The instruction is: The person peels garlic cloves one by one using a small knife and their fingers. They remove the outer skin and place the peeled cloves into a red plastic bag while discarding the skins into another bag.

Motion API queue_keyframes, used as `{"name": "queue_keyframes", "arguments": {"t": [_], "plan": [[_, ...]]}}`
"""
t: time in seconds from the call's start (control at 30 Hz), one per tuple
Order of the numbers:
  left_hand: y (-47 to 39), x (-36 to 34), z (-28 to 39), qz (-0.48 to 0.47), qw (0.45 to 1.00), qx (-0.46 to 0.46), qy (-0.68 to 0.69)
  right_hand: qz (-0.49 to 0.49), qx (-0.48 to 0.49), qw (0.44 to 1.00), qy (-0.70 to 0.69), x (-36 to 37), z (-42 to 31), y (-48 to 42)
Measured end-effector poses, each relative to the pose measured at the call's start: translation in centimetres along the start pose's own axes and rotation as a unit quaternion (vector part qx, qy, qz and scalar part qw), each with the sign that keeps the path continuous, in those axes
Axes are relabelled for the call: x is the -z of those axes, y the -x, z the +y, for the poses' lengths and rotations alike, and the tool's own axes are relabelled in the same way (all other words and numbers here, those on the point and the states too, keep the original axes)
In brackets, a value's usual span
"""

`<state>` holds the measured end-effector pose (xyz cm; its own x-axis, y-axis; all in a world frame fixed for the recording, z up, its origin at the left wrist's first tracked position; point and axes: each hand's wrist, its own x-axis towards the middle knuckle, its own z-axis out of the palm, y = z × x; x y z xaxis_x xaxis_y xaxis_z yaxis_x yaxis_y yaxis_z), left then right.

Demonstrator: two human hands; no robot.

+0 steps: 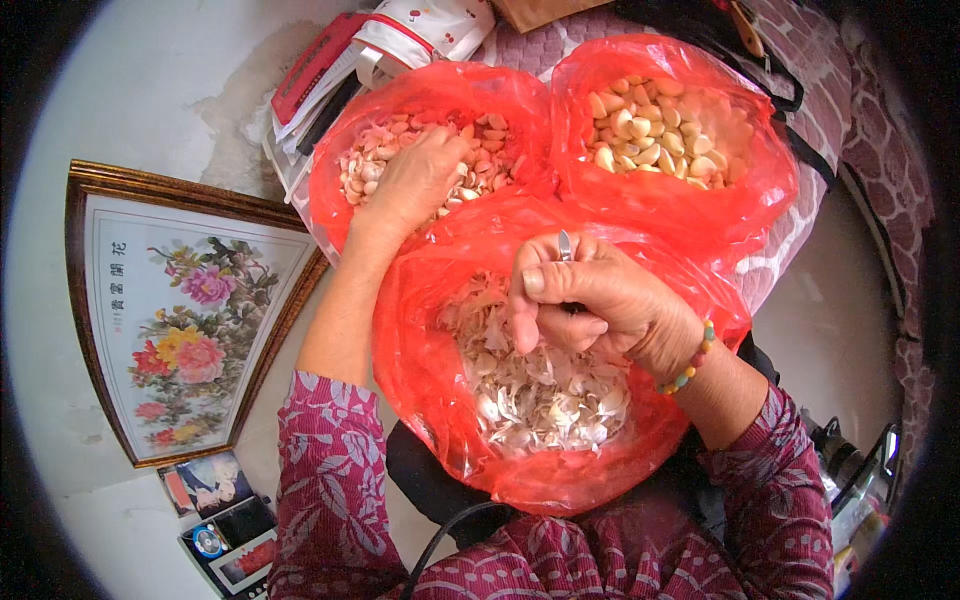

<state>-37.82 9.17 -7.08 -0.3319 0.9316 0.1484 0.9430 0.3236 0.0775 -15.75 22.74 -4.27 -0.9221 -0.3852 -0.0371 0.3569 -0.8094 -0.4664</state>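
Note:
My left hand (421, 174) reaches into a red plastic bag (341, 214) of unpeeled garlic cloves (369, 169). Its fingertips are down among the cloves, so whether they grip one is hidden. My right hand (581, 289) is curled around a small knife, with the short metal blade (565, 246) sticking up past the fingers. Below that hand, a second red bag (420, 405) sits in front of me with papery garlic skins (551, 405) inside. Peeled, cream-coloured cloves (660, 135) fill part of a third red bag (675, 206) at the upper right.
The far bags rest on a patterned purple-and-white cloth (780, 255). Behind the left bag are stacked papers (311, 101) and a white bag with red trim (427, 30). A framed flower picture (191, 315) leans at left. A black strap (806, 154) lies at right.

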Motion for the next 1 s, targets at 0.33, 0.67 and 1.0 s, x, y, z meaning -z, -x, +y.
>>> {"name": "queue_keyframes", "arguments": {"t": [0.33,0.67,1.0], "plan": [[4.0,6.7,9.6,0.154,0.702,0.15,0.679,0.128,0.036,0.991,0.023,-0.3,0.1,-0.2],[8.2,4.3,13.7,0.211,0.517,0.161,0.814,0.152,0.072,0.975,0.148,-1.0,1.4,-0.1],[9.6,5.2,15.3,0.267,0.656,0.173,0.685,0.124,0.177,0.958,0.189,-1.6,2.5,-0.1]]}}
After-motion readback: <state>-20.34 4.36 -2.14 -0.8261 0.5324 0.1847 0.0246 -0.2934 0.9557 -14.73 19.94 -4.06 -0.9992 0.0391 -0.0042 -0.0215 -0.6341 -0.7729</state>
